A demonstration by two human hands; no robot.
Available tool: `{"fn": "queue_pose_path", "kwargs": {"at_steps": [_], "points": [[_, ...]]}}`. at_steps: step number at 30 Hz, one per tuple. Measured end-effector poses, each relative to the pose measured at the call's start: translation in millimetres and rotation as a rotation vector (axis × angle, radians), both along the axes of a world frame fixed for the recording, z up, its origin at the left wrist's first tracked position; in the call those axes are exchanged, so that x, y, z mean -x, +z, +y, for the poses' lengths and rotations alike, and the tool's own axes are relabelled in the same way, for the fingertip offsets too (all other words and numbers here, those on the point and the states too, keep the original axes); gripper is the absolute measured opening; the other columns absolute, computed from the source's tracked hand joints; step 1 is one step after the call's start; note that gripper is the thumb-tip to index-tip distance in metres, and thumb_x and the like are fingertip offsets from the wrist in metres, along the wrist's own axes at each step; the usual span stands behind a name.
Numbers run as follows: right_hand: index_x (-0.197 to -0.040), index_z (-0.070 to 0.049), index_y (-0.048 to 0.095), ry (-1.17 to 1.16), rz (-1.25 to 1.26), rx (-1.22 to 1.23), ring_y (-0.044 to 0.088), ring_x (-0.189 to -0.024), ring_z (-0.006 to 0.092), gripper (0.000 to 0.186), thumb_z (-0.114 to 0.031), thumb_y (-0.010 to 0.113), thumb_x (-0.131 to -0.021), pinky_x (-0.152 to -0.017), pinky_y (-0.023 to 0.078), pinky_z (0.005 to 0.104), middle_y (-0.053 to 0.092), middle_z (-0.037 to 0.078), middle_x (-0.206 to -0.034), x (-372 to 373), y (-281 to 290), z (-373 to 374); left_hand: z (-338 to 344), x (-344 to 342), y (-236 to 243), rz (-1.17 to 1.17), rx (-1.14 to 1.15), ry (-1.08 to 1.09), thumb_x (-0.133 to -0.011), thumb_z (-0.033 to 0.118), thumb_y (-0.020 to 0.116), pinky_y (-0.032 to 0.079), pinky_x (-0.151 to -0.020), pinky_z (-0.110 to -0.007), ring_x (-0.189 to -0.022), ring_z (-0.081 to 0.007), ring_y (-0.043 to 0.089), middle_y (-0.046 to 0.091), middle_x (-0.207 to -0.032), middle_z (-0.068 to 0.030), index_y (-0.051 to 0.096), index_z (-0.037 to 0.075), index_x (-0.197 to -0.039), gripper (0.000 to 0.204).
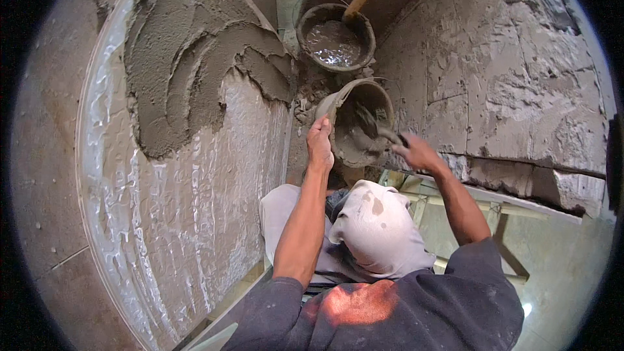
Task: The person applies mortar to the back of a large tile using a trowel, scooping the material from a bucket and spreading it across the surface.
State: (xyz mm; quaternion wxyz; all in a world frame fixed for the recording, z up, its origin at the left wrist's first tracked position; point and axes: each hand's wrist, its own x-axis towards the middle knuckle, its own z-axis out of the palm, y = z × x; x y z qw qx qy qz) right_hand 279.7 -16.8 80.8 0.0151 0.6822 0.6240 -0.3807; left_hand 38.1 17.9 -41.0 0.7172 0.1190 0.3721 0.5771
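Observation:
A mortar-smeared bucket point(335, 96) is tilted in front of me, its opening toward the right. My left hand point(320, 143) is closed on its rim at the left side. My right hand point(416, 152), slightly blurred, is closed round the handle of a trowel point(389, 134). The trowel's dark blade reaches inside the bucket, against the wet grey mortar point(357, 146) coating its inner wall. Part of the blade is hard to make out in the shadow there.
Beyond stands a second bucket point(373, 45) holding murky water and a tool with a wooden handle point(356, 5). To the left, thick wet mortar point(188, 58) covers the upper part of a ridged, wet surface point(188, 221). A rough mortar-streaked wall point(500, 84) rises at right.

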Motion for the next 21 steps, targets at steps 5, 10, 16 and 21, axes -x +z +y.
{"fn": "queue_pose_path", "kwargs": {"at_steps": [5,10,16,21], "points": [[-0.098,-0.007,0.053,-0.766,0.984,0.73,0.052,-0.057,0.0151,0.032,-0.038,0.048,-0.095,-0.044,0.041,0.0296,0.055,0.008,-0.077,35.7,16.1,9.6,-6.0,5.8,-8.7,0.012,-0.002,0.02,-0.095,0.013,0.053,0.045,-0.088,-0.028,-0.092,-0.0132,0.059,0.065,-0.103,-0.0035,0.061,0.003,-0.111,0.02],[-0.104,-0.009,0.047,-0.611,0.913,0.539,0.044,-0.051,0.0124,0.032,-0.04,0.043,-0.098,-0.041,0.035,0.0274,0.049,0.003,-0.072,51.0,-6.2,-42.8,-9.8,-6.1,-2.7,0.031,0.034,0.038,-0.095,0.012,0.054,0.045,-0.089,-0.029,-0.092,-0.0144,0.059,0.065,-0.102,-0.0048,0.06,0.003,-0.112,0.02],[-0.111,-0.001,0.043,0.258,-0.083,0.175,0.059,-0.081,0.0462,0.041,-0.039,0.043,-0.096,-0.073,0.045,0.0533,0.06,0.029,-0.086,-11.6,-45.2,-47.7,-9.8,-7.1,-6.3,0.155,0.077,-0.042,-0.095,0.013,0.055,0.04,-0.09,-0.024,-0.097,-0.0098,0.053,0.061,-0.108,-0.0027,0.057,-0.003,-0.12,0.03],[-0.112,-0.002,0.041,0.259,-0.216,0.029,0.058,-0.084,0.0489,0.038,-0.036,0.044,-0.096,-0.071,0.043,0.0556,0.06,0.032,-0.086,-7.4,-8.0,-9.8,-1.8,-5.5,7.5,0.262,0.078,-0.032,-0.096,0.013,0.052,0.041,-0.091,-0.026,-0.098,-0.0118,0.054,0.061,-0.11,-0.0046,0.056,-0.004,-0.121,0.03]]}}
